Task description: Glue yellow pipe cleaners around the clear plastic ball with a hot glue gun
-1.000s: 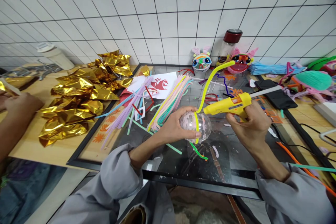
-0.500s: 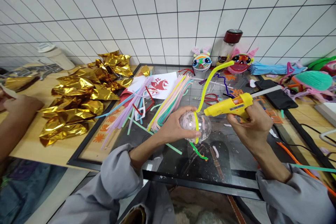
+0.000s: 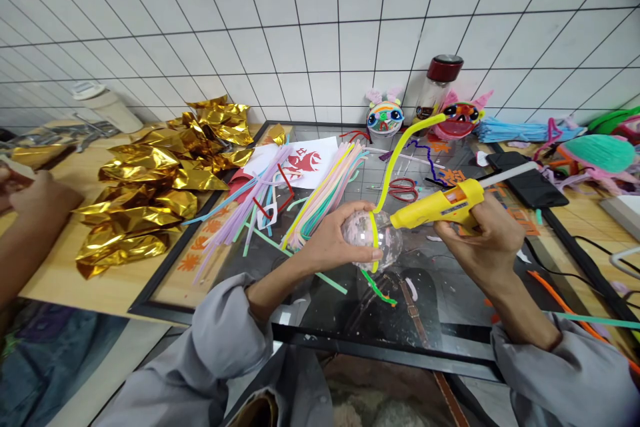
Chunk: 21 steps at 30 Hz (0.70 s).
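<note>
My left hand is closed around a clear plastic ball, thumb in front and fingers behind. A yellow pipe cleaner runs down the ball's front, and its free end curves up and to the right. My right hand grips a yellow hot glue gun with a white glue stick out of its back. The gun's nozzle points left at the ball, close to the yellow strip; whether it touches is too small to tell. A green pipe cleaner lies below the ball.
Bundled pastel pipe cleaners, red-handled scissors and a paper with a red print lie behind. Crumpled gold foil covers the left side, beside another person's hand. Decorated balls, a bottle and a black phone stand or lie right.
My right hand and the glue gun have shifted slightly to the right. The ball and my left hand have stayed almost still.
</note>
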Each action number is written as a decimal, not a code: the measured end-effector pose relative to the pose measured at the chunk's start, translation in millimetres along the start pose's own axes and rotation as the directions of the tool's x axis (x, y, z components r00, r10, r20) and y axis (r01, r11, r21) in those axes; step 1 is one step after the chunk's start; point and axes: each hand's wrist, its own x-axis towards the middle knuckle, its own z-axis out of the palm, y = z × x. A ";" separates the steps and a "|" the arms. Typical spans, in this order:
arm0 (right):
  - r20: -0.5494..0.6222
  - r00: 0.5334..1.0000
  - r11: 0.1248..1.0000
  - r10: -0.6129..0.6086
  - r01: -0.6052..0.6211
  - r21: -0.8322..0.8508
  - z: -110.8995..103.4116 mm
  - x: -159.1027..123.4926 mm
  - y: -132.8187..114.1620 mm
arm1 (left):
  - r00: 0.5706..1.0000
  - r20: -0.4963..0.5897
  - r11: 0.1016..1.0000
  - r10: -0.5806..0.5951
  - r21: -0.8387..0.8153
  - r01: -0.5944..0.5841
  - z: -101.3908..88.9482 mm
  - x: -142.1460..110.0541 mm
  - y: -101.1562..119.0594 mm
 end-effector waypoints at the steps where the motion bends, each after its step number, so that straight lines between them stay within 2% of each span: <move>1: 0.003 1.000 1.000 0.001 -0.001 0.005 -0.2 0.0 0.1 | 1.000 0.001 1.000 -0.006 -0.002 0.006 0.1 0.0 0.1; 12: -0.008 0.998 0.998 -0.056 0.056 0.007 -0.7 0.2 1.1 | 1.000 -0.001 1.000 -0.002 0.003 0.002 0.0 0.1 2.0; 21: -0.007 0.999 0.999 -0.036 0.036 0.029 -0.8 0.9 0.4 | 1.000 0.002 1.000 0.001 -0.005 -0.001 0.8 0.3 5.0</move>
